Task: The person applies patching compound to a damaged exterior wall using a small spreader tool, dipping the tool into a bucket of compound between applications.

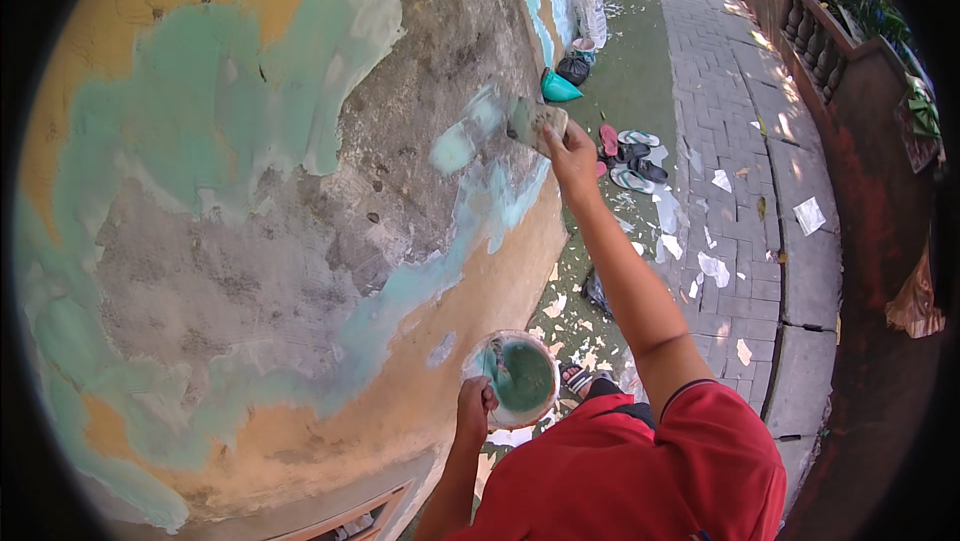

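Observation:
My right hand (570, 153) is stretched out to the wall (420, 131), its fingers closed on a broad, flat putty knife (545, 121). The blade lies at the wall, over bare grey plaster beside a fresh pale turquoise smear (462, 141). Lower down, my left hand (476, 405) is closed at the near left rim of a round white bucket (553, 403). Green-turquoise paste (530, 378) lies in the bucket. A smeared tool (501, 366) leans inside it; whether my left fingers also grip that tool, I cannot tell.
Several sandals (635, 163) lie on the green ground strip to the right, among white paint flakes (714, 267). Farther off stand a teal bag (560, 87), a black bag (574, 68) and a white sack (591, 19). A paved path (735, 171) runs along a low balustrade wall (880, 141).

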`<state>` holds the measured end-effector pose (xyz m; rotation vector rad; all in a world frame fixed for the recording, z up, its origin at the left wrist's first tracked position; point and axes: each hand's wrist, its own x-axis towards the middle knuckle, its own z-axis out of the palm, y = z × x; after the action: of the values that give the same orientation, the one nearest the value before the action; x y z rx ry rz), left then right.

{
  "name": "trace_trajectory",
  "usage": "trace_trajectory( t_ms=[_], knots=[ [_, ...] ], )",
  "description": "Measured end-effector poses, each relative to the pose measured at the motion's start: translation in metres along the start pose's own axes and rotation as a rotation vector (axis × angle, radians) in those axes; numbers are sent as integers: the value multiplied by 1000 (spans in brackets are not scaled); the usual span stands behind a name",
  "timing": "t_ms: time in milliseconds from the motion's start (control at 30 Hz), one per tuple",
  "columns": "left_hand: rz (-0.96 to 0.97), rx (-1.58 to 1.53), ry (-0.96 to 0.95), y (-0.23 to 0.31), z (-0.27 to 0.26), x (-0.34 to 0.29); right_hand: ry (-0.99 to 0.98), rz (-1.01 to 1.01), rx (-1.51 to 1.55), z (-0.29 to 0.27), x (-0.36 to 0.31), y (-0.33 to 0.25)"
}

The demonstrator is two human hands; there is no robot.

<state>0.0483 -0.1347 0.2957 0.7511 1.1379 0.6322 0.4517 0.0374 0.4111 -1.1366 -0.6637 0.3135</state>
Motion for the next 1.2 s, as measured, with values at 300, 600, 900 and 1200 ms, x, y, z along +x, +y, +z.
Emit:
trace_trajectory(
  t_ms=[300,600,900,1200],
  knots=[
    [-14,116,148,-59,-37,-7,200,-294,-243,92,7,-3],
    [-82,53,251,-98,-103,-16,175,-498,-201,80,-55,-48],
    [-62,26,349,-116,-137,-30,234,-329,-319,97,14,5],
    [-75,-22,379,-127,-160,-47,126,-474,-170,98,-82,-53]
  ],
)
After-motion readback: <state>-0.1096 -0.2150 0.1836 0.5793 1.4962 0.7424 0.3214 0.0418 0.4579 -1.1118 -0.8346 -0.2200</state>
